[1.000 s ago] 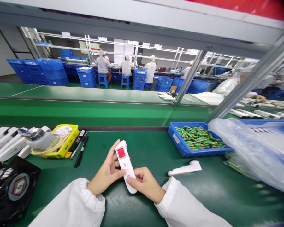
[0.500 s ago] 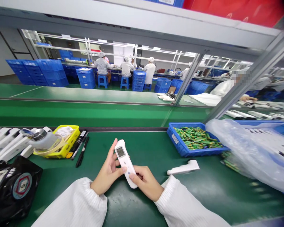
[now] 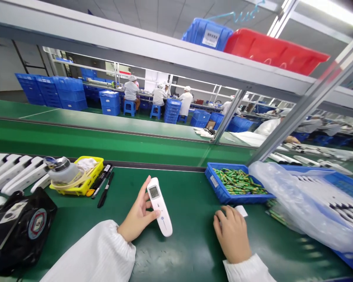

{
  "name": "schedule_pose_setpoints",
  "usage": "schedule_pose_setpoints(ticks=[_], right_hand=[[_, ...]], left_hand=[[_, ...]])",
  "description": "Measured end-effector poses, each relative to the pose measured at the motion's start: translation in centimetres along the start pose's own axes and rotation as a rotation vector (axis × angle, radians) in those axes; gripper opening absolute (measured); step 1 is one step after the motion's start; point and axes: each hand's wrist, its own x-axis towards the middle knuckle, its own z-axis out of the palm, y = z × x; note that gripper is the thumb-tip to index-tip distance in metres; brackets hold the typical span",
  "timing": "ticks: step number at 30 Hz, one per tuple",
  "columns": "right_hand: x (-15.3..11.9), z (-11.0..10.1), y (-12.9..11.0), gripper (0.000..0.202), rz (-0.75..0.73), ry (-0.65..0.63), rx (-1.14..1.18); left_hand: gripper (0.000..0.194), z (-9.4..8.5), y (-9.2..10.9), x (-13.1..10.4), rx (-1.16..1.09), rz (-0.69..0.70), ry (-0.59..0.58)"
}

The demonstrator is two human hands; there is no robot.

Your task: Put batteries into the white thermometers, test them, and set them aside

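My left hand (image 3: 141, 214) is closed on a white infrared thermometer (image 3: 161, 209), thumb on its front and fingers behind. The thermometer tilts with its small grey screen at the upper end. To the right, my right hand (image 3: 233, 233) lies over a second white thermometer (image 3: 241, 211) on the green bench, its fingers curled round it. Only a white end of this one shows past the knuckles; the rest is hidden. Just behind that hand stands a blue bin (image 3: 220, 192) of green batteries (image 3: 238, 181).
On the left are a yellow tray (image 3: 84, 188) with a metal-topped bottle (image 3: 64, 170), black pens (image 3: 105, 192), a black bag (image 3: 23, 231) and a row of white thermometers (image 3: 20, 172). A plastic-covered blue crate (image 3: 335, 176) sits right. A metal post (image 3: 279, 121) rises behind; co-workers sit beyond.
My right hand has left the first thermometer and moved right, onto the one lying on the bench. My left hand keeps its hold. The camera view has tilted up.
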Motion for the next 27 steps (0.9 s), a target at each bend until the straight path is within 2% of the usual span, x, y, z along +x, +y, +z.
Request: schedule_pose_setpoints(ticks=[4, 9, 13, 20, 24, 27], right_hand=[[-1.9, 0.5, 3.4, 0.032, 0.103, 0.042, -0.142], [-3.6, 2.7, 7.4, 0.036, 0.173, -0.016, -0.060], [-4.4, 3.6, 9.1, 0.034, 0.272, -0.086, -0.047], [-6.2, 3.5, 12.1, 0.040, 0.254, -0.145, -0.180], [-5.2, 2.6, 12.0, 0.039, 0.216, -0.040, -0.245], [-2.8, 1.6, 9.1, 0.042, 0.078, 0.052, -0.134]], left_hand=[[0.096, 0.0, -0.2, 0.0, -0.007, 0.026, -0.003], [0.094, -0.3, -0.2, 0.0, -0.002, 0.041, -0.006], [0.093, -0.3, -0.2, -0.1, 0.012, 0.039, -0.011], [0.099, -0.1, 0.0, 0.2, -0.005, 0.074, 0.072], [0.101, -0.1, 0.1, 0.2, -0.009, 0.075, 0.094], [0.102, -0.2, -0.3, 0.3, -0.055, 0.066, 0.105]])
